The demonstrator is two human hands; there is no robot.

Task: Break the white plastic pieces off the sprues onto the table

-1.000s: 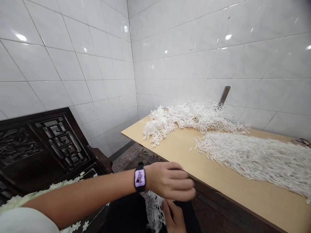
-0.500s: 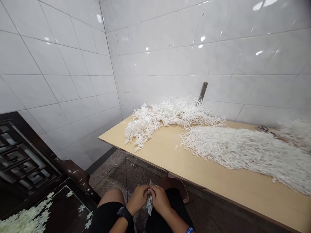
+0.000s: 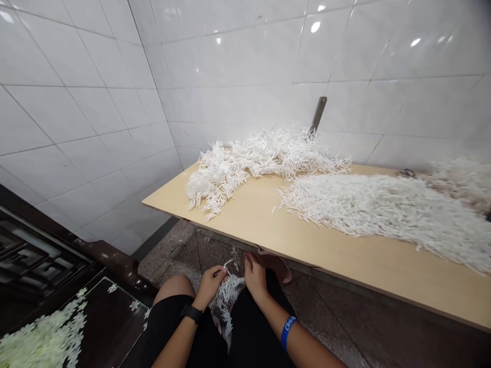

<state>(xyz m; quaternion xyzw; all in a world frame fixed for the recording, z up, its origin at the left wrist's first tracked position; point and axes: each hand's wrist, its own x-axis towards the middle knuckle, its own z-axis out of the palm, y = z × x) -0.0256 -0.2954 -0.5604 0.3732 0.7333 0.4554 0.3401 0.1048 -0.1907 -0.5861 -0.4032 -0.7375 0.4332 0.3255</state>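
Left hand: my left hand [image 3: 209, 286] sits low over my lap, fingers pinched together on a thin white sprig [image 3: 227, 264] that sticks up and to the right from the fingertips.
Right hand: my right hand [image 3: 255, 276] rests just across from the left, fingers curled down onto the top of the white bundle [image 3: 226, 301]; I cannot tell whether it truly clamps the bundle or only presses on it.
Bundle: it lies between my two hands and trails down between my knees, over the black shorts [image 3: 245, 332]; its upper end touches both hands.
Sprig against bundle: the pinched sprig stands just above the bundle's top, close to it; whether it is attached I cannot tell.
Wrists: a black watch [image 3: 191, 313] on my left, a blue band [image 3: 287, 331] on my right.
Table: the wooden tabletop [image 3: 345, 255] runs in front of me, its near edge just above my hands.
Piles: a loose white heap [image 3: 253, 163] lies at the far left end, and a longer white spread [image 3: 383, 209] lies to the right, both well apart from my hands.
Left side: a dark glass surface [image 3: 103, 327] bears small pale flowers [image 3: 46, 337].
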